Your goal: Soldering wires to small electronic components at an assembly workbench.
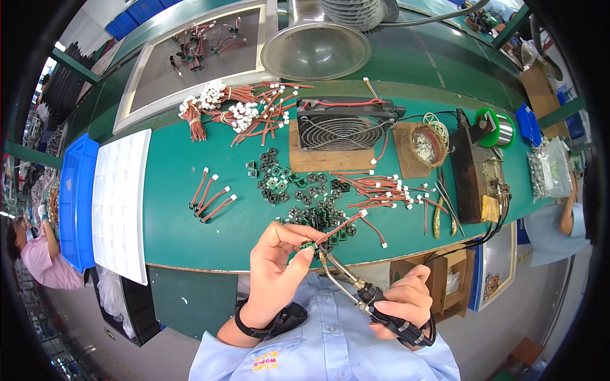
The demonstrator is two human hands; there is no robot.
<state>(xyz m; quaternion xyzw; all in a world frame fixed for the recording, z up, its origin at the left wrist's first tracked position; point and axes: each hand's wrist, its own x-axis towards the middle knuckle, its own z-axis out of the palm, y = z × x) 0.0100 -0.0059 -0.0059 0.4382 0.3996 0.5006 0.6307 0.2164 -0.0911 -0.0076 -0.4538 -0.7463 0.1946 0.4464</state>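
My left hand [279, 270] pinches a small green circuit board [307, 244] between thumb and fingers, just past the table's near edge. A red-and-black wire lead [342, 228] with a white connector runs from the board to the upper right. My right hand [406, 301] is closed around the black handle of a soldering iron [346, 272] with a thin metal tube along its shaft. The iron's tip is at the board's wire end; I cannot tell whether it touches. Beyond my hands lies a pile of small boards with black parts [321, 216].
Loose wire leads [381, 187] lie right of the pile. Behind it stands a black fan [346, 127]. Tweezers [450, 206], a solder spool [497, 129] and a dark metal box [473, 171] are at right. A white tray [121, 203] and blue bin [77, 197] stand left. Several wired boards [210, 198] lie nearby.
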